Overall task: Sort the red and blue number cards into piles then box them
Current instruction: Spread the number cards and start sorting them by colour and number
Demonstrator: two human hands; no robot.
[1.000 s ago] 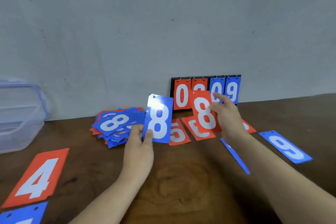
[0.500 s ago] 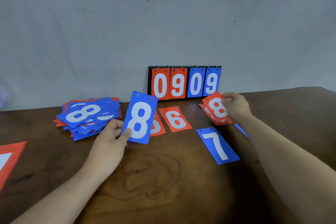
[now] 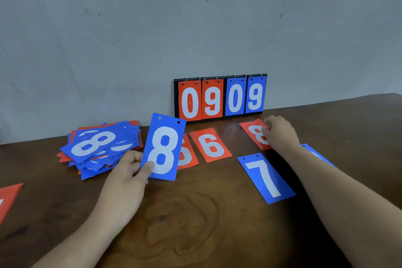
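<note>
Rising upright from lower-corner pinch of left hand (image 3: 128,172): blue 8 card (image 3: 163,148)

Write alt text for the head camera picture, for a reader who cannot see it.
A person's left hand holds a blue 8 card upright over a wooden table, while the right hand holds a red 8 card low near it. A mixed pile of cards lies at left; a scoreboard reading 09 09 stands against the wall.

Light soft, even, fairly bright | dark shadow pooling on table (image 3: 195,235) at right | blue 8 card (image 3: 162,148) slightly soft | edges bowed
</note>
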